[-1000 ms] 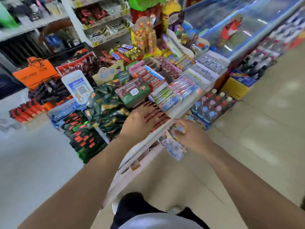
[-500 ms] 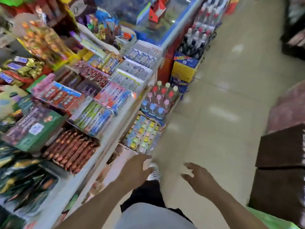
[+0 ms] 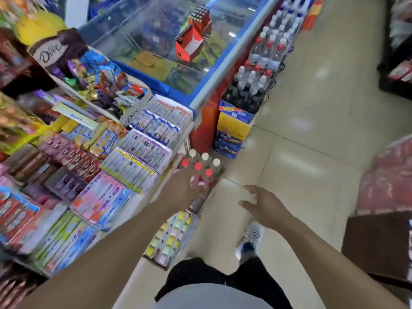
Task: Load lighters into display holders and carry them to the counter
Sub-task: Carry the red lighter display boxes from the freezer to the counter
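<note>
Left hand (image 3: 186,188): extended over the counter edge, fingers loose, nothing held. Right hand (image 3: 264,205): spread over the tiled floor (image 3: 312,130), nothing held. Lighters: none carried; rows of what may be lighters are seen in white display trays (image 3: 153,134) on the counter, too blurred to confirm. Red display holder (image 3: 191,44): stood on the glass freezer lid (image 3: 142,34), front bay bare. Step judged: transit toward stock. Advised: the holder is to be approached squarely and lifted level by its base.

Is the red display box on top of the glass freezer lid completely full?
No. The red display box on the freezer lid holds items only at its back, and its front part shows bare white.
</note>
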`<state>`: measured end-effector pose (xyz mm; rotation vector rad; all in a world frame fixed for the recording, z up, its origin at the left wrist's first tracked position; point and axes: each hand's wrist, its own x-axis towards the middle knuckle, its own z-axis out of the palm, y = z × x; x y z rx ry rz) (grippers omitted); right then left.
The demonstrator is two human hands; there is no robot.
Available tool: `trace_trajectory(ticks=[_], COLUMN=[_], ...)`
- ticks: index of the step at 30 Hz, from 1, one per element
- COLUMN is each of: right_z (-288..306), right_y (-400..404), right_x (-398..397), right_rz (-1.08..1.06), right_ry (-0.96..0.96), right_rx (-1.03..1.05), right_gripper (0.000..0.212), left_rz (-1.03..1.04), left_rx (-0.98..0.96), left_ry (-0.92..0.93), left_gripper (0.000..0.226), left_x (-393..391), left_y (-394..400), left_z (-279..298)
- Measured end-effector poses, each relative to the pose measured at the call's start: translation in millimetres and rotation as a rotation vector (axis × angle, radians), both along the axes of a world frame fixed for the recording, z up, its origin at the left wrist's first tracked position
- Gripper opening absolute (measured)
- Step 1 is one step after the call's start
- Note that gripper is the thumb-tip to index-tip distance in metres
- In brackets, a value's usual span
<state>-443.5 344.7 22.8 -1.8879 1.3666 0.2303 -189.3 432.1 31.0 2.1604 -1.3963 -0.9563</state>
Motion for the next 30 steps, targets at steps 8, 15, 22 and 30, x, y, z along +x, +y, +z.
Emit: trace_trajectory(ticks=[8,15,22,30], right_z=[19,15,6,0], right_y=[-178,-270,-371,-505], right_x=[36,40,102,228], right_rz=[0.307,0.542,0.667,0.75], right_ry=[-0.063,0.041,0.052,0.052], right_rx=[-0.08,-0.016,-0.02,-0.093], right_gripper=[0.058,0.059,0.063,0.06], left_rz=[0.268,0.563,0.706,0.795], left_rx=[0.119,0.152,0.1,-0.039], left_ry=[-0.031,0.072,0.118,0.095], left_gripper=[0.038,0.033,0.042,0.047], left_x=[-36,-79,-43,64], left_y=[-93,-149,-249,-389], left_z=[1,-7,-30,-41])
